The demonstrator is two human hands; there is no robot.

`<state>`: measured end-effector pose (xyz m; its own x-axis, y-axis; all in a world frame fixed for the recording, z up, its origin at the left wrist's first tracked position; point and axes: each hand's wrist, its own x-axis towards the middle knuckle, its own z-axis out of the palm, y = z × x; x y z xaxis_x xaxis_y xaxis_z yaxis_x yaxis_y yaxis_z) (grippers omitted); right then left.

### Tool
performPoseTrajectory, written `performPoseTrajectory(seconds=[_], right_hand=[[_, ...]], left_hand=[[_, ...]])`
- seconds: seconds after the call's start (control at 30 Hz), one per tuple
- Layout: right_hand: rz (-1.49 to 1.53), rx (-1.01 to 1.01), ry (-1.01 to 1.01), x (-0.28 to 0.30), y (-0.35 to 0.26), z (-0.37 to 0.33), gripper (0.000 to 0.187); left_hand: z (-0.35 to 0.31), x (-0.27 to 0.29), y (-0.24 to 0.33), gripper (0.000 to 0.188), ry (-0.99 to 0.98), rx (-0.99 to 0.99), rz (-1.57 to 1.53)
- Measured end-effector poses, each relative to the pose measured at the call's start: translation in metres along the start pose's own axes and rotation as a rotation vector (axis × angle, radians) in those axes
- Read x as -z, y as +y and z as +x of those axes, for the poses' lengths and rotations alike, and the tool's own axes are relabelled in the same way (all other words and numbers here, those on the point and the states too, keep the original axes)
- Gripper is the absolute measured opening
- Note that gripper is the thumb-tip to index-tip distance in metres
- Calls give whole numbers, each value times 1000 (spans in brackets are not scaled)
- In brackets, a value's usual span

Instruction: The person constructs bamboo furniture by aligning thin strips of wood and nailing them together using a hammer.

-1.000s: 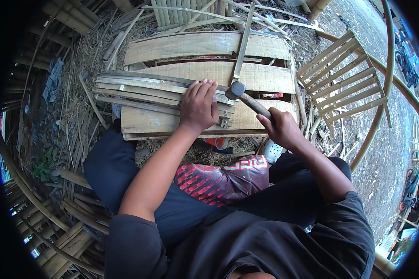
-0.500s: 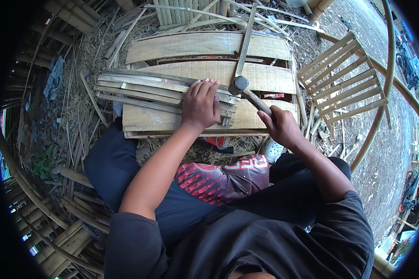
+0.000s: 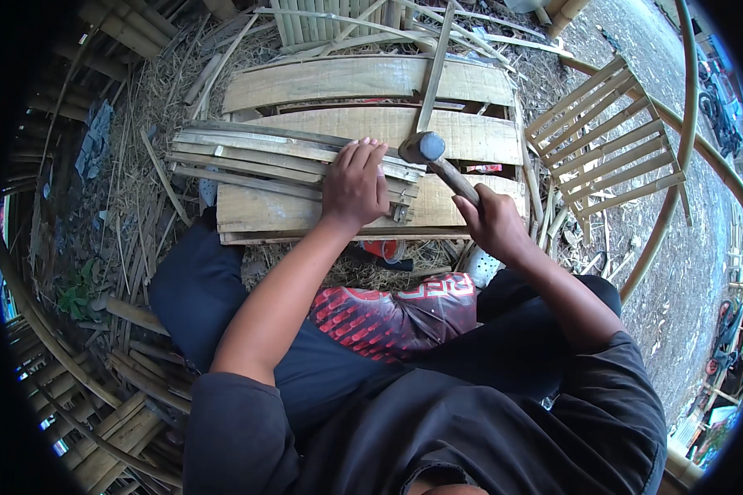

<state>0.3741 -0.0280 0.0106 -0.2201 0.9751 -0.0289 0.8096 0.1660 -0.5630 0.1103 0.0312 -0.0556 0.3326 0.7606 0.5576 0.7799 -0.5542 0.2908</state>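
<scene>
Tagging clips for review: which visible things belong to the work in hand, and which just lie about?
In use:
hammer, in the right hand
bamboo strips, under the left hand
wooden bench, beneath them

Seemingly lying about:
slatted bamboo panel, right
blue scrap, left

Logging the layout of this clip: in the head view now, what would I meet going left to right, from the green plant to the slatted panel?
Green plant → left end of the strip bundle → left hand → hammer head → right hand → slatted panel.
</scene>
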Motion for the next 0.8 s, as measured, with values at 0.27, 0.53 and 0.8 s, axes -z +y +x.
performPoseTrajectory(seconds=[0.27, 0.53, 0.8], right_hand=[[70, -195, -80, 19, -8, 1, 55], [95, -278, -158, 12, -3, 1, 62], [109, -262, -146, 13, -3, 3, 61]], left_hand=[[2, 1, 4, 35, -9, 36, -16], [2, 0, 4, 34, 4, 34, 0], [3, 1, 5, 35, 3, 36, 5]])
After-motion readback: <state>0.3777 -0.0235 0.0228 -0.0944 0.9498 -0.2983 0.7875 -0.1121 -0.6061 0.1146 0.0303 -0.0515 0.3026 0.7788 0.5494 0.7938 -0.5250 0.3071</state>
